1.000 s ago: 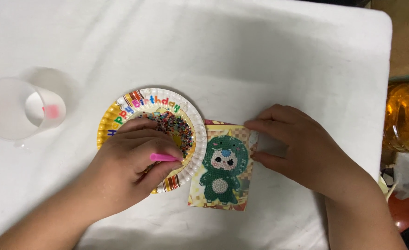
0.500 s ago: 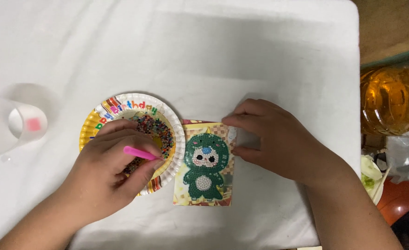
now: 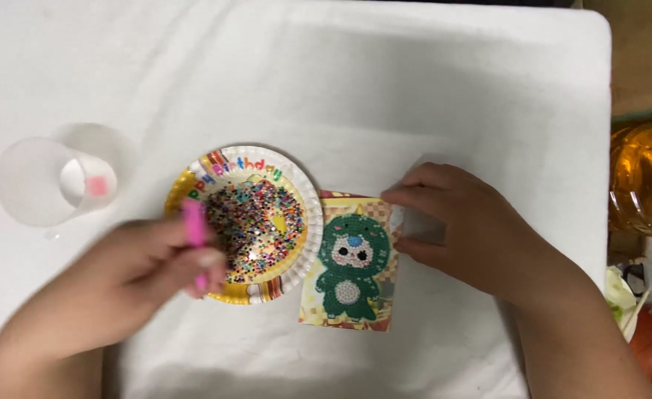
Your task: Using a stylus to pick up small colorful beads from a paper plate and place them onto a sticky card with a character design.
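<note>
Since half a second ago your left hand [image 3: 130,284] has drawn back toward you and to the left, and the pink pen [image 3: 195,235] has turned from lying nearly flat to standing almost upright in the picture. Your left hand is closed around this pen, though the motion blurs it, so you cannot read the exact finger position. The long axis of the pen runs now from near you to away from you, and one end lies over the left part of the paper plate [image 3: 296,273].

From this hand, the coloured beads [image 3: 256,225] in the plate lie just to the right and a little farther away. Beyond the plate, touching its right rim or overlapping it slightly, is the picture card [image 3: 352,270] with the green figure, its long side running away from you.

Your right hand [image 3: 466,229] is nearer to the card than the left one. It rests on the white table [image 3: 414,96] with the fingers curled, pressing the right edge of the card. A clear plastic cup [image 3: 42,181] lies well apart on the left.
</note>
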